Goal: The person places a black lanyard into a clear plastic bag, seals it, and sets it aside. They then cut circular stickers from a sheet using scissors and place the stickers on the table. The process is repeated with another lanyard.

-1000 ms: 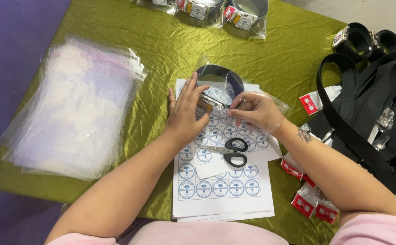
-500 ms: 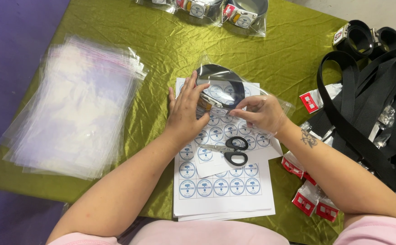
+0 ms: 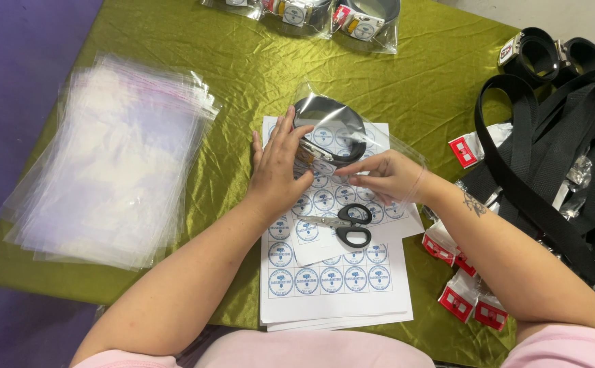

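Note:
A clear plastic bag (image 3: 379, 143) with a coiled black belt (image 3: 331, 123) inside lies on white sheets of round blue stickers (image 3: 331, 279). My left hand (image 3: 278, 167) presses flat on the bag's left side, fingers together. My right hand (image 3: 387, 178) pinches the bag's lower edge, fingers closed on the plastic. Black-handled scissors (image 3: 344, 223) rest on the sticker sheets just below both hands.
A stack of empty clear bags (image 3: 113, 163) lies at the left on the green cloth (image 3: 229, 82). Bagged belts (image 3: 338, 13) sit at the far edge. Loose black belts (image 3: 556, 150) pile at the right, with small red-and-white packets (image 3: 464, 300) beside them.
My right hand has moved slightly down and left along the bag's lower edge. The belt in the bag sits a little higher. My left hand stays pressed on the bag.

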